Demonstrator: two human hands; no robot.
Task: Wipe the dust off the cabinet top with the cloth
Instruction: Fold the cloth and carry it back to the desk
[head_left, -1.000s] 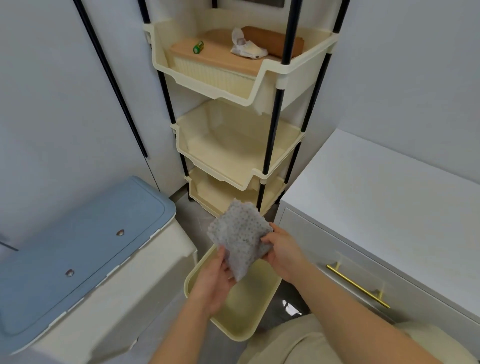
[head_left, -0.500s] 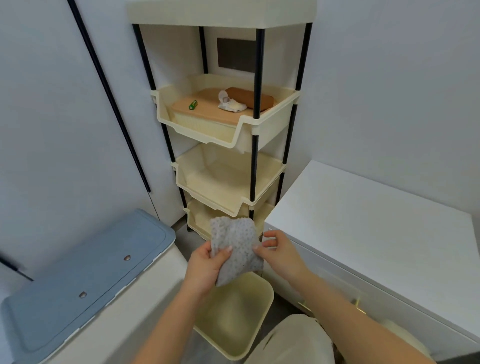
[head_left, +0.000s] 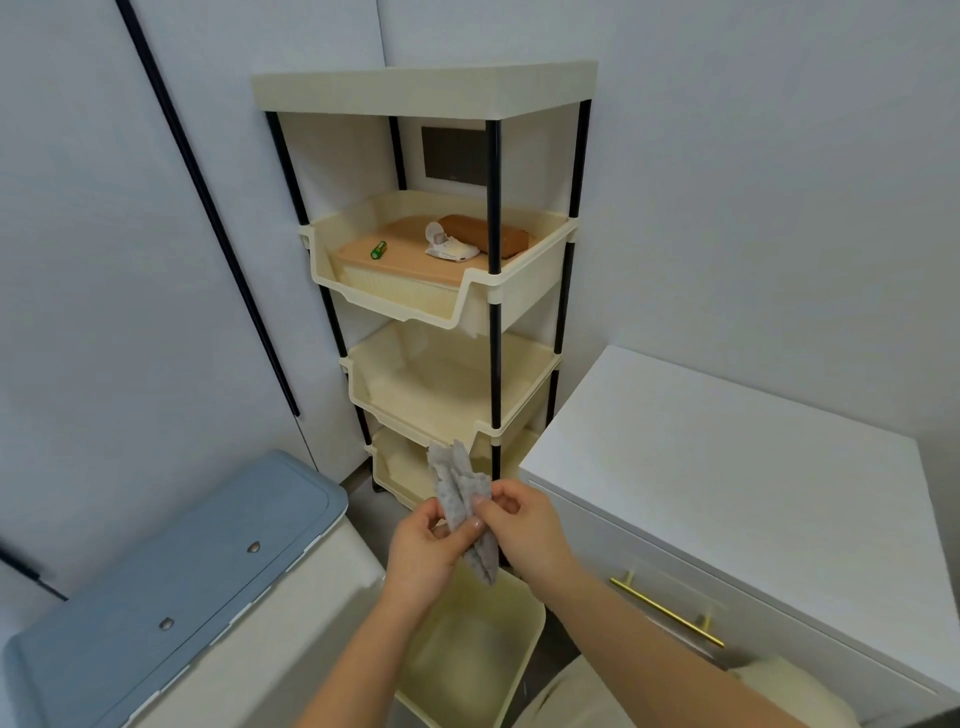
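Note:
A grey dotted cloth (head_left: 457, 488) is bunched and folded lengthwise between both hands, low in the middle of the view. My left hand (head_left: 423, 553) pinches its lower part with thumb and fingers. My right hand (head_left: 524, 525) grips it from the right side. The white cabinet top (head_left: 727, 467) lies to the right of my hands, flat and bare, above a drawer front with a gold handle (head_left: 667, 613). The cloth is held in the air, apart from the cabinet.
A cream tiered rack (head_left: 431, 88) with black posts stands in the corner; its upper tray (head_left: 519, 283) holds a battery, a brown block and a small white item. A blue-lidded bin (head_left: 171, 582) sits at the left. A cream tub (head_left: 524, 670) is below my hands.
The view has tilted upward, showing the rack's top. The cloth, held flat and spread before, is now folded into a narrow bunch between both hands, which have come closer together.

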